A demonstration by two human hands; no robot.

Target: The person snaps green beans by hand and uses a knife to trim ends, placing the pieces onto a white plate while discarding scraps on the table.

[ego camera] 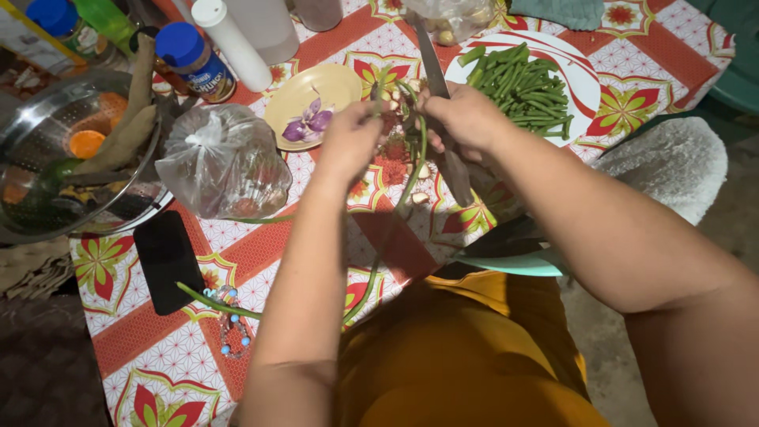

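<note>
Here, a seated person in an orange garment works over a table (656,55) covered with a red-and-white flowered cloth. The left hand (352,138) is closed around a long green bean (395,205), pinching it near its far end; the bean curves down from both hands toward the near edge of the table and the person's lap. The right hand (466,115) grips the handle end of a knife (433,59) while also pinching the same bean, the blade pointing away toward the far side of the table.

Just right of the hands, on the far right, a white plate (581,79) with a red rim holds a heap of cut green bean pieces (522,87). Left of the hands sits a small yellow dish (304,91) with purple shallots (308,122). A few pale garlic cloves (419,198) lie on the cloth below the hands.

Nearer and to the left, a knotted clear plastic bag (225,162) rests beside a metal colander (47,134) holding vegetables, among them orange carrot pieces. A dark phone (166,261) lies face down near the table's left edge, with a beaded bracelet (229,320) just near of it and another long bean (217,302) lying across the beads. Blue-capped jars (190,59) and a white bottle (229,39) stand at the far left.
</note>
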